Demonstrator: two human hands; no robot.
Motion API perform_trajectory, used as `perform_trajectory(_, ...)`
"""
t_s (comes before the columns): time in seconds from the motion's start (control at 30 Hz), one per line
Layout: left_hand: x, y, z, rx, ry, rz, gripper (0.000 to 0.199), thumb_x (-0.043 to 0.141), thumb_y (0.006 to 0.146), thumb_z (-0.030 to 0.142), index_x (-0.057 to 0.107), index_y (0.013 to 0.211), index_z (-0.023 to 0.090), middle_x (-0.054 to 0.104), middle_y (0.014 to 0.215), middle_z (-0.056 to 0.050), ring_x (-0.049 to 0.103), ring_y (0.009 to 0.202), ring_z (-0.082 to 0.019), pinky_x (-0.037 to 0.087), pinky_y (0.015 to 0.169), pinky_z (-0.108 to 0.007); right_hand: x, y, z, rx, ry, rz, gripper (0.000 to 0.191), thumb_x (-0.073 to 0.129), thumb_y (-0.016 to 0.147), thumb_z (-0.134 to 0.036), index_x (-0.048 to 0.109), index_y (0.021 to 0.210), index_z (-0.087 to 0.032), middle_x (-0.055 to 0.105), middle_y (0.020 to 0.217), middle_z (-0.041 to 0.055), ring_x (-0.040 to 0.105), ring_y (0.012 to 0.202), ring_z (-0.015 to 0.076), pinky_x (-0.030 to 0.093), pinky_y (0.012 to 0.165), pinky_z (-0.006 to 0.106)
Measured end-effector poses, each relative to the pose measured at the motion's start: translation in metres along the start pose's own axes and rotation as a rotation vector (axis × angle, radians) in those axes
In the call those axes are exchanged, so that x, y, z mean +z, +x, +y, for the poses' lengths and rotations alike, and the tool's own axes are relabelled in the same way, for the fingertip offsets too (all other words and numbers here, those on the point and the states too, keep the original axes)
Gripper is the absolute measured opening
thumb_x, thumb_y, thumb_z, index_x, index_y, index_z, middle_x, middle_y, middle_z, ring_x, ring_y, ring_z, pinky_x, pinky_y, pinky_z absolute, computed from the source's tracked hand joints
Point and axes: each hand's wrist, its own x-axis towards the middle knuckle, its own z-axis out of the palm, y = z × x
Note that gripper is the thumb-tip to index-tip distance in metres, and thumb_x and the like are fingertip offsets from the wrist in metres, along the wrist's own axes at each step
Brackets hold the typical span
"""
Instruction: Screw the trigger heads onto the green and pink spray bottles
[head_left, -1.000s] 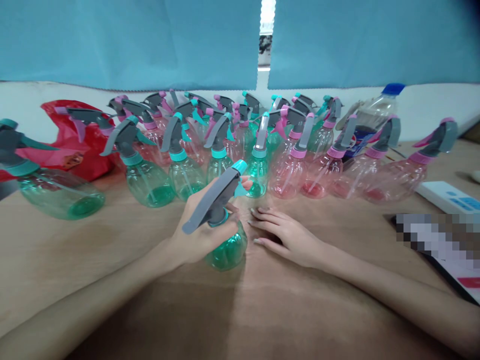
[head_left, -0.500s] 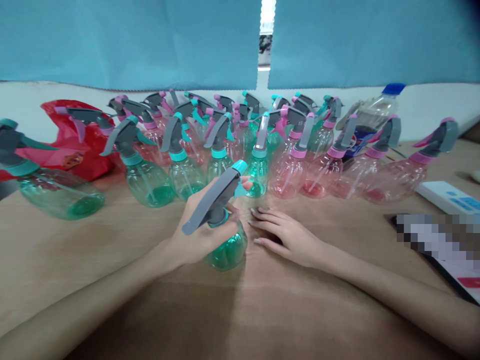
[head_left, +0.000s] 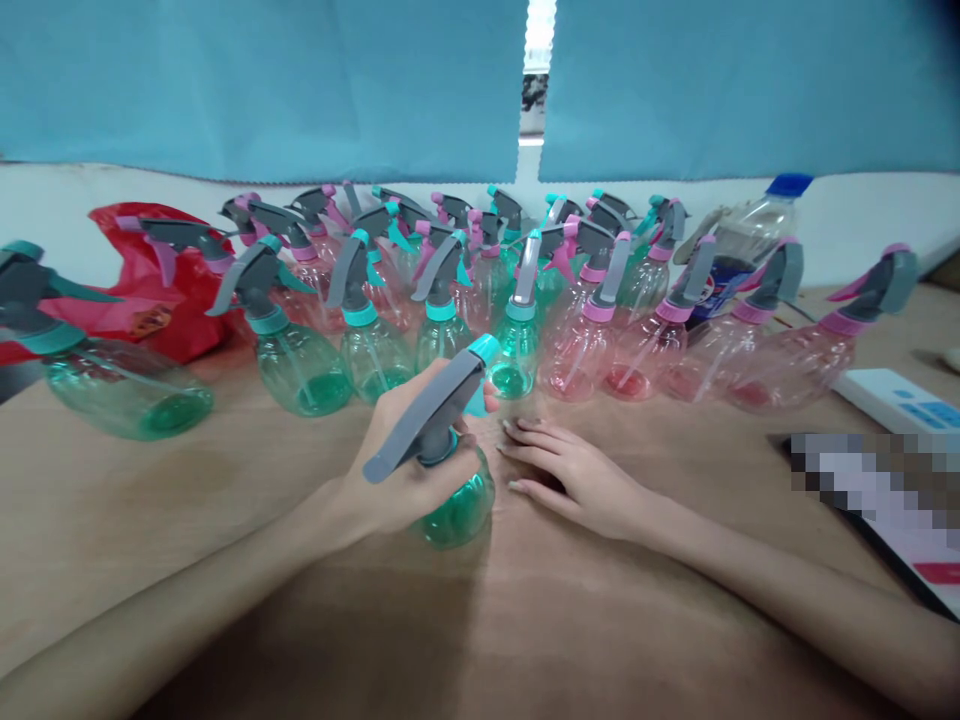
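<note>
My left hand is wrapped round the neck of a green spray bottle with a grey head and a turquoise nozzle. The bottle leans a little, its nozzle pointing away and to the right, and fingers are at the turquoise trigger. Part of its body is hidden behind the hand. Just right of the bottle, my right hand lies palm down on the wooden table, fingers stretched out and holding nothing. Beyond both hands stand green spray bottles and pink spray bottles in rows.
A red plastic bag is behind the bottles at the left. At the back right stands a large clear bottle with a blue cap. A white box and a dark-edged, partly blurred flat object lie at the right. Blue cloth hangs behind.
The view has shifted very slightly. The spray bottle in my left hand sits marginally lower in view, with the grip unchanged. My right hand stays in the same place on the table.
</note>
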Motion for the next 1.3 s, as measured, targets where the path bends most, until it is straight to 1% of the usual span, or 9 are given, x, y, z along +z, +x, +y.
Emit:
perform_trajectory(0.17, -0.001, -0.003, -0.004, -0.008, -0.054, -0.027, 0.027, 0.053, 0.066, 0.012, 0.05, 0.088, 0.026, 0.062, 0.088, 0.001, 0.06, 0.063, -0.015, 0.053, 0.061, -0.028, 0.0, 0.0, 0.0, 0.003, 0.012, 0.001, 0.039, 0.052, 0.094, -0.038, 0.058, 0.129, -0.021, 0.058, 0.136, 0.0098, 0.047, 0.132, 0.027, 0.04, 0.109, 0.051)
perform_trajectory(0.37, -0.002, -0.003, 0.003, -0.036, -0.069, -0.011, 0.021, 0.053, 0.065, 0.014, 0.049, 0.083, 0.024, 0.06, 0.082, 0.0, 0.061, 0.06, -0.014, 0.053, 0.06, -0.029, 0.001, -0.001, 0.0, 0.034, 0.004, -0.017, 0.042, 0.053, 0.094, -0.039, 0.058, 0.13, -0.017, 0.056, 0.138, 0.0114, 0.045, 0.134, 0.0269, 0.038, 0.111, 0.05)
perform_trajectory(0.47, -0.003, -0.002, 0.002, -0.02, -0.033, 0.005, 0.028, 0.052, 0.063, 0.012, 0.053, 0.088, 0.024, 0.062, 0.083, -0.001, 0.062, 0.067, -0.017, 0.055, 0.066, -0.031, 0.001, -0.001, 0.0, 0.041, 0.002, -0.024, 0.041, 0.052, 0.094, -0.039, 0.058, 0.129, -0.017, 0.056, 0.139, 0.0112, 0.045, 0.134, 0.0268, 0.038, 0.111, 0.05)
perform_trajectory(0.67, -0.001, -0.003, -0.005, -0.042, -0.05, -0.03, 0.046, 0.053, 0.063, 0.009, 0.058, 0.104, 0.028, 0.066, 0.106, -0.002, 0.067, 0.088, -0.021, 0.057, 0.086, -0.036, 0.001, 0.0, 0.0, 0.026, 0.034, -0.01, 0.041, 0.054, 0.094, -0.037, 0.056, 0.132, -0.021, 0.055, 0.139, 0.0108, 0.045, 0.134, 0.0273, 0.04, 0.109, 0.052)
perform_trajectory(0.8, 0.001, -0.005, -0.008, -0.086, 0.001, 0.026, 0.045, 0.054, 0.064, 0.016, 0.056, 0.107, 0.025, 0.066, 0.09, -0.004, 0.067, 0.084, -0.024, 0.058, 0.074, -0.037, 0.0, 0.0, -0.001, 0.023, 0.026, -0.015, 0.041, 0.052, 0.094, -0.037, 0.057, 0.131, -0.019, 0.055, 0.139, 0.0111, 0.044, 0.134, 0.0269, 0.039, 0.11, 0.051)
perform_trajectory(0.87, 0.003, -0.006, -0.009, -0.073, 0.024, 0.069, 0.044, 0.053, 0.065, 0.017, 0.054, 0.108, 0.023, 0.066, 0.09, -0.004, 0.067, 0.082, -0.024, 0.058, 0.072, -0.038, 0.0, 0.001, -0.001, 0.02, 0.023, -0.01, 0.041, 0.053, 0.094, -0.036, 0.057, 0.131, -0.019, 0.055, 0.139, 0.0111, 0.045, 0.134, 0.0269, 0.039, 0.11, 0.051)
perform_trajectory(1.0, 0.005, -0.006, -0.011, -0.057, 0.004, 0.081, 0.045, 0.053, 0.065, 0.011, 0.05, 0.107, 0.022, 0.063, 0.101, -0.006, 0.067, 0.086, -0.021, 0.059, 0.076, -0.035, -0.001, 0.001, -0.003, 0.03, 0.02, 0.0, 0.039, 0.054, 0.094, -0.035, 0.058, 0.13, -0.02, 0.056, 0.138, 0.0108, 0.046, 0.133, 0.0269, 0.04, 0.109, 0.051)
perform_trajectory(1.13, 0.007, -0.007, -0.013, -0.07, -0.102, 0.064, 0.048, 0.055, 0.066, 0.007, 0.049, 0.112, 0.023, 0.058, 0.117, -0.007, 0.068, 0.087, -0.019, 0.061, 0.074, -0.03, -0.001, 0.001, -0.003, 0.023, 0.016, -0.008, 0.039, 0.052, 0.094, -0.036, 0.058, 0.129, -0.02, 0.057, 0.138, 0.0109, 0.046, 0.133, 0.0265, 0.04, 0.109, 0.051)
perform_trajectory(1.3, 0.008, -0.007, -0.011, -0.044, -0.151, 0.084, 0.051, 0.056, 0.067, 0.005, 0.048, 0.114, 0.022, 0.053, 0.126, -0.008, 0.068, 0.091, -0.019, 0.061, 0.078, -0.03, 0.001, 0.001, 0.0, 0.019, 0.005, -0.011, 0.04, 0.051, 0.095, -0.037, 0.058, 0.129, -0.019, 0.057, 0.138, 0.0123, 0.046, 0.133, 0.0271, 0.039, 0.109, 0.051)
